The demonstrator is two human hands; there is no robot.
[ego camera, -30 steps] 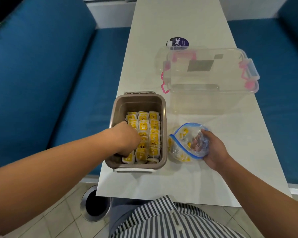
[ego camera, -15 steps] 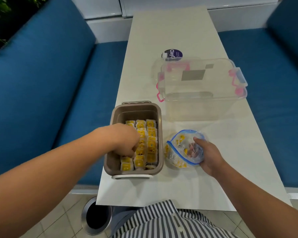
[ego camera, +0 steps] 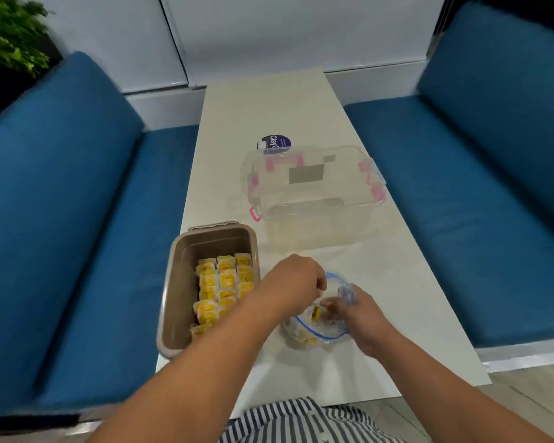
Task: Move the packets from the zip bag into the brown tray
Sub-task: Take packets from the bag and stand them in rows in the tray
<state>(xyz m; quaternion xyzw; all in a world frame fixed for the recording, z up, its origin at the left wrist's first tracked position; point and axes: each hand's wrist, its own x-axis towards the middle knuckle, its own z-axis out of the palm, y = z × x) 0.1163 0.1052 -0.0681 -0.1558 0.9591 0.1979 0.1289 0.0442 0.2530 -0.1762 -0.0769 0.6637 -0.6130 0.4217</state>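
Crossing from the brown tray (ego camera: 177, 282) to the zip bag (ego camera: 328, 334) just right of it, the left hand (ego camera: 296, 282) curls its fingers at the bag's mouth, whether around any packets (ego camera: 307, 339) is unclear; the right hand (ego camera: 362, 318) grips bunched plastic, and a hard tug could spill them beside the tray

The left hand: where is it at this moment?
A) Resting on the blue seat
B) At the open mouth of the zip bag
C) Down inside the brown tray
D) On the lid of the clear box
B: the left hand is at the open mouth of the zip bag, which the right hand grips, while the brown tray beside it has no hand in it.
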